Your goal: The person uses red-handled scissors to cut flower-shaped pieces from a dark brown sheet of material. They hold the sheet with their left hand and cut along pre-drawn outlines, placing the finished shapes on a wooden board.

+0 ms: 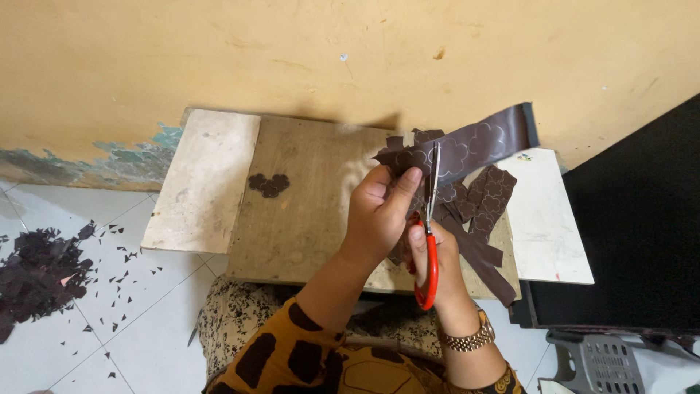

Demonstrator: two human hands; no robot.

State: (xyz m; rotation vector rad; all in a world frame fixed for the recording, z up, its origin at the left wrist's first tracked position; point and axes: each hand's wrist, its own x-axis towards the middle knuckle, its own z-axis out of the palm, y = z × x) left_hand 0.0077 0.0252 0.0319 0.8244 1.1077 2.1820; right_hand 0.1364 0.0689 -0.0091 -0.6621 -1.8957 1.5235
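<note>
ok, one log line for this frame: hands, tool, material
left hand: holds brown strip | right hand: red-handled scissors, blades in strip | wooden board: cut pieces

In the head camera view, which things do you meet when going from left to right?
Pile of dark scraps → small cut shapes → left hand → red-handled scissors → dark strip → grey plastic stool.

A long dark brown strip (477,146) printed with pale scalloped cloud outlines is held above the table, slanting up toward two o'clock, its ragged left end pinched, while red-handled scissors (432,219) stand nearly upright, steel blades pointing to twelve o'clock and cutting into the strip's lower edge.
</note>
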